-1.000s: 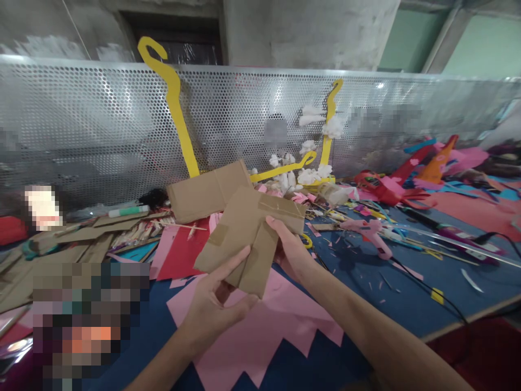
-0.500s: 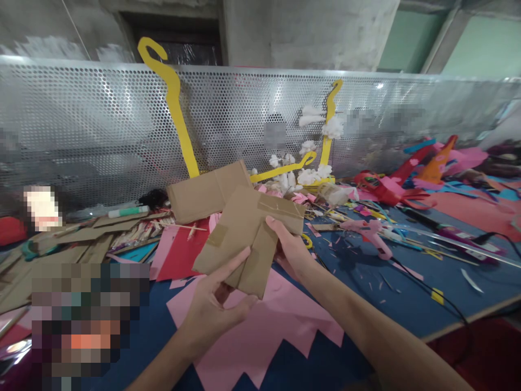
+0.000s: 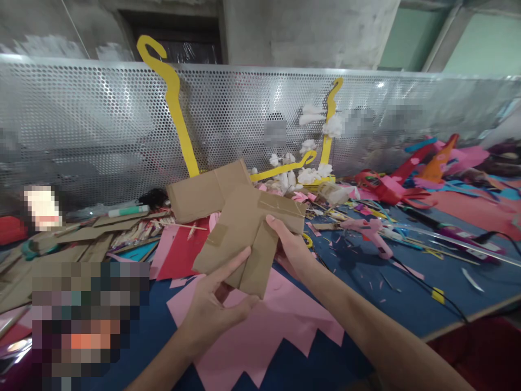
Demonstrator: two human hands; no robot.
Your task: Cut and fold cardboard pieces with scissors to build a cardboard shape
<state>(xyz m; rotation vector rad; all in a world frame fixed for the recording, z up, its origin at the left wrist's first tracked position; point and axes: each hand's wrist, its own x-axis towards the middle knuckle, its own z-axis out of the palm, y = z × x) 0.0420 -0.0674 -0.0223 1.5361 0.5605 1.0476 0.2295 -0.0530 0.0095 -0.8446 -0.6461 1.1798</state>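
Note:
Between my hands is a piece of brown cardboard [image 3: 234,231] with a folded flap and strips of tape on it, held tilted over the table. My left hand [image 3: 215,301] grips its lower edge, index finger lying along the surface and thumb near the bottom corner. On the right side, my right hand [image 3: 287,244] pinches it with the thumb on top; the other fingers are mostly hidden underneath. Pink paper [image 3: 260,347] with a zigzag-cut edge lies below. Behind the held piece stands another cardboard piece [image 3: 209,190], close to a tall yellow hook-shaped strip [image 3: 175,108].
A pink glue gun [image 3: 372,236] with a black cord rests on the blue table [image 3: 366,304] at right, among paper scraps. Flat cardboard pieces [image 3: 89,233] and a marker [image 3: 128,211] lie at left. A perforated metal panel [image 3: 244,119] runs along the back.

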